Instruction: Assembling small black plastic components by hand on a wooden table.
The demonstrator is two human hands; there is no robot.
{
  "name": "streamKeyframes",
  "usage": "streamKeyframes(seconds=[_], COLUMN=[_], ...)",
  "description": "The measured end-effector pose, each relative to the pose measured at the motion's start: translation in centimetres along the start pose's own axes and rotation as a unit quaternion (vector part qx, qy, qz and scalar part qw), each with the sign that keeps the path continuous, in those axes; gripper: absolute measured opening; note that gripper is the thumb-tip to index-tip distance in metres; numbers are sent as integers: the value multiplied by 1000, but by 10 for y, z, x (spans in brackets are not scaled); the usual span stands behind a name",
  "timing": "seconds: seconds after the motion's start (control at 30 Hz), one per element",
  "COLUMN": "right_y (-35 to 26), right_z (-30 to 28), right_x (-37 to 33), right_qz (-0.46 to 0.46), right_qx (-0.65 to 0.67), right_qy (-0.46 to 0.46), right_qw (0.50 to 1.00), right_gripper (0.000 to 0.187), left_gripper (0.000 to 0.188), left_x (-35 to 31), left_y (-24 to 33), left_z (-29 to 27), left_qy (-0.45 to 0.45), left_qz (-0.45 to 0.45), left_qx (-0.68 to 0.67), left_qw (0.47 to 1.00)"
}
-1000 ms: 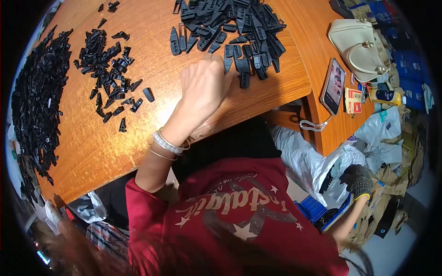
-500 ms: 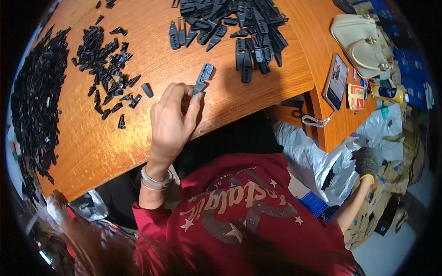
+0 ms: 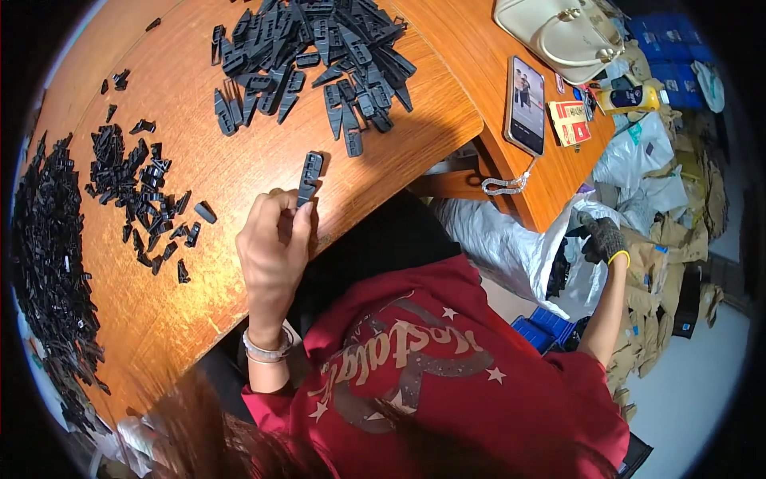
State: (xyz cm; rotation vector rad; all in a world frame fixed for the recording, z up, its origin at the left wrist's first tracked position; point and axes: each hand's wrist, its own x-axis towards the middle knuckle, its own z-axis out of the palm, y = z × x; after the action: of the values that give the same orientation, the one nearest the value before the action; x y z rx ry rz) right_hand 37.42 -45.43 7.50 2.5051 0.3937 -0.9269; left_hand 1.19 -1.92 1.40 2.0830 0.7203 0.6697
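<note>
now my left hand (image 3: 273,243) has come back from the big heap of dark grey clips (image 3: 311,56) toward the near edge of the worktop (image 3: 239,168), fingers closed around one long grey clip (image 3: 309,177) that it did not have a second ago, so one piece is picked out and ready to be worked. the clip is flat, slim and slotted, standing up from my fingertips just over the wood, with the small black pieces (image 3: 144,188) off to my left. my right hand (image 3: 604,236), gloved, hangs well away over the white bags (image 3: 519,247), and i cannot tell how far it is closed.

Left hand (image 3: 275,243) raised, fingers pinched shut; right hand (image 3: 604,237) gloved, arm stretched away sideways.
</note>
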Motion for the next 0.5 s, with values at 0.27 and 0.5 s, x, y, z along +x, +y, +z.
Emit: streamKeyframes(seconds=[0.27,0.5], right_y=[84,38], right_z=[60,45], right_x=[45,28], right_qz=[-175,51], right_qx=[-202,471], right_qy=[138,219], right_qw=[954,853], right_gripper=[59,32], left_gripper=[10,10], left_x=[3,1], left_y=[-5,-6], left_z=[3,0], left_qy=[4,1], left_qz=[6,18], left_qx=[-19,6], left_qw=[1000,1000])
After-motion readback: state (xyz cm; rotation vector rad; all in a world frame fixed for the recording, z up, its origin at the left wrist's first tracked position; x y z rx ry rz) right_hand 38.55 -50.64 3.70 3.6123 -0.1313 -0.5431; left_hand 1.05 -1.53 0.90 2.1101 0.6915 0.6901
